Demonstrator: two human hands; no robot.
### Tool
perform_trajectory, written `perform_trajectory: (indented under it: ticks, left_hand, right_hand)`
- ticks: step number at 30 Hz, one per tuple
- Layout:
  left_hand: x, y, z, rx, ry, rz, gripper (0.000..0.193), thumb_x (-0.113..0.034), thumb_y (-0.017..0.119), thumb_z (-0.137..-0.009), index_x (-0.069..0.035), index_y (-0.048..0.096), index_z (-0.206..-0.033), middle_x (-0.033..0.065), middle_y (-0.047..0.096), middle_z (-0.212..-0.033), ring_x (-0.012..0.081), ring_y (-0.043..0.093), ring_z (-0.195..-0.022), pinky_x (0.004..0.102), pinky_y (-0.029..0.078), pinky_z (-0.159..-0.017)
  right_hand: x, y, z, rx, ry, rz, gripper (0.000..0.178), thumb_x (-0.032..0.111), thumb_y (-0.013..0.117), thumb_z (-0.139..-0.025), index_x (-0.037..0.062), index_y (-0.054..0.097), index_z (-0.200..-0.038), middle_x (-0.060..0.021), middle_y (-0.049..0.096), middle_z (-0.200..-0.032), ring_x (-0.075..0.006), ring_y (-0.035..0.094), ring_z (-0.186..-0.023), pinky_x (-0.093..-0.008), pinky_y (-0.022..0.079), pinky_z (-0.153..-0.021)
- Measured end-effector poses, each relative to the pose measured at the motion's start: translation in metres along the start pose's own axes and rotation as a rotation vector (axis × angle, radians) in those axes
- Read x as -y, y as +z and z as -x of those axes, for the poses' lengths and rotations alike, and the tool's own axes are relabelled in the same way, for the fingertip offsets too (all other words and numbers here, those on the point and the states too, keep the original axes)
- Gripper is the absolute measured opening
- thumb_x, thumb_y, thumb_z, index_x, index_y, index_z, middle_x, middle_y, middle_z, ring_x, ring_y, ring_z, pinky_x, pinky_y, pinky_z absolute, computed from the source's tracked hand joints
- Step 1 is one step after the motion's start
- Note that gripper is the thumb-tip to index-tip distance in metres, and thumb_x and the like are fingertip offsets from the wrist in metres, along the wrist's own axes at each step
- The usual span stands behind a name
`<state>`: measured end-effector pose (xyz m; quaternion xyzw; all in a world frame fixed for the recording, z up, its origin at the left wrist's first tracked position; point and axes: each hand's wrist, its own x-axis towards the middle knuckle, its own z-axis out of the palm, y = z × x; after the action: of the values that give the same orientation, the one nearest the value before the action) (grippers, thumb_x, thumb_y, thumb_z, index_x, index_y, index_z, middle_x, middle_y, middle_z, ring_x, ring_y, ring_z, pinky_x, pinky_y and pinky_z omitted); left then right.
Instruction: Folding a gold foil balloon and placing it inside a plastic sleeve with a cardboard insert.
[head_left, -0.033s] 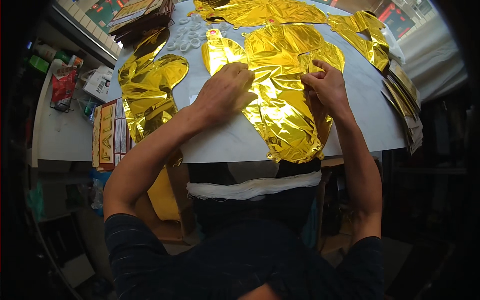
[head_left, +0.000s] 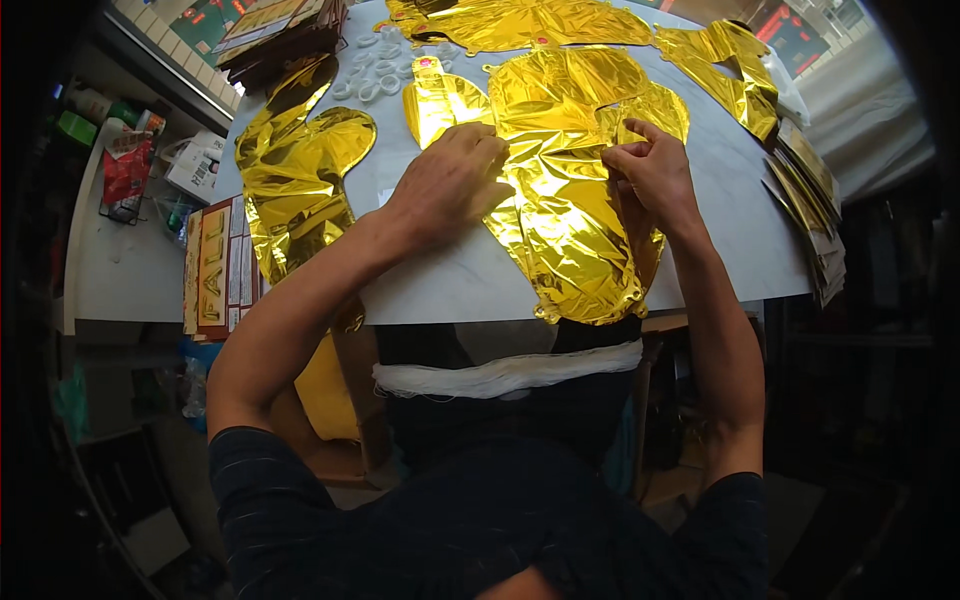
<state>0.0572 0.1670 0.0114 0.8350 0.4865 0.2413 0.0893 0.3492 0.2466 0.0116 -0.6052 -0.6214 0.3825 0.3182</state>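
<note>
The left hand [head_left: 450, 180] lies pressed flat on the deflated gold foil balloon [head_left: 570, 190] at the middle of the white table [head_left: 440, 280], while the right hand [head_left: 655, 175] pinches its folded edge between thumb and fingertips. The balloon's lower end overhangs the table edge, so a loosened press could let it slide off, and a hard pinch could crease or tear the foil. At least four gold balloons show, plus one stack of flat packets [head_left: 810, 220] at right.
</note>
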Motion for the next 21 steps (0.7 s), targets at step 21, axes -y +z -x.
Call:
perform_trajectory:
  ticks: [21]
  left_hand:
    - [-0.005, -0.008, -0.003, 0.118, 0.044, -0.009, 0.035, -0.018, 0.075, -0.095, -0.012, 0.068, -0.129, 0.0173, 0.059, -0.144, 0.0388, 0.052, -0.137, 0.0469, 0.047, -0.112]
  right_hand:
    - [0.023, 0.001, 0.021, -0.209, -0.497, 0.424, 0.043, 0.017, 0.076, -0.089, 0.0038, 0.070, -0.129, -0.0147, 0.075, -0.119, -0.0352, 0.070, -0.111, -0.0443, 0.055, -0.096]
